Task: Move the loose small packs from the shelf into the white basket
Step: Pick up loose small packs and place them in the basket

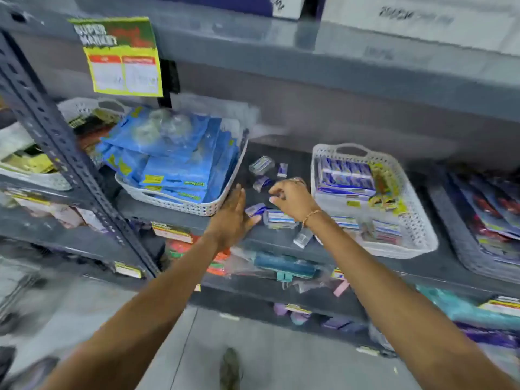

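Several loose small packs lie on the dark shelf (284,243) between two white baskets: one clear pack (261,165), a small white and purple one (282,169), another (261,182), a striped pack (280,218) and one at the shelf's front edge (302,237). The white basket (416,220) on the right holds purple boxes and small packs. My left hand (235,218) is flat and open, its edge resting on the shelf left of the packs. My right hand (291,197) hovers over the packs with fingers curled; whether it holds one I cannot tell.
A second white basket (180,204) full of blue packets stands tilted at the left. A grey basket (478,266) with packets sits at the far right. A yellow price sign (123,57) hangs above. Lower shelves hold more goods.
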